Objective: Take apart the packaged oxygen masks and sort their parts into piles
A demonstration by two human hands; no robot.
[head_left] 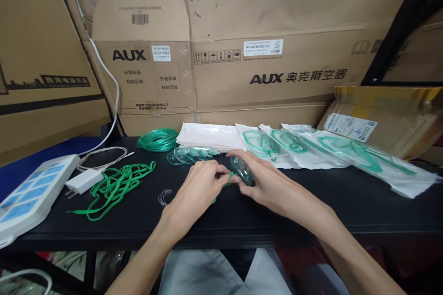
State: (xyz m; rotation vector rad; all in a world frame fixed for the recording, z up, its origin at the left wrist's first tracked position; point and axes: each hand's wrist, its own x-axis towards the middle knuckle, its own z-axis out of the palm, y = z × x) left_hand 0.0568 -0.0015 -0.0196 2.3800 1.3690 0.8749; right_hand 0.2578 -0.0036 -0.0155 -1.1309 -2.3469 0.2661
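At the middle of a black table (311, 212), near its front edge, a person's left hand (199, 189) pinches a green strap (229, 179) while the right hand (258, 179) closes around a clear mask (242, 168). More clear masks (188, 153) lie just behind, before a stack of white bags (207, 136). Loose green straps (116, 184) lie toward the left edge, coiled green tubing (158, 139) at the back, and packed bags (346, 154) toward the right edge.

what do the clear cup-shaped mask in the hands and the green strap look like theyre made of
Clear cup-shaped mask: seemingly soft transparent plastic, glossy; the right hand shows through it. Thin green strap pinched by the left hand: probably elastic band, matte; too small to be sure.
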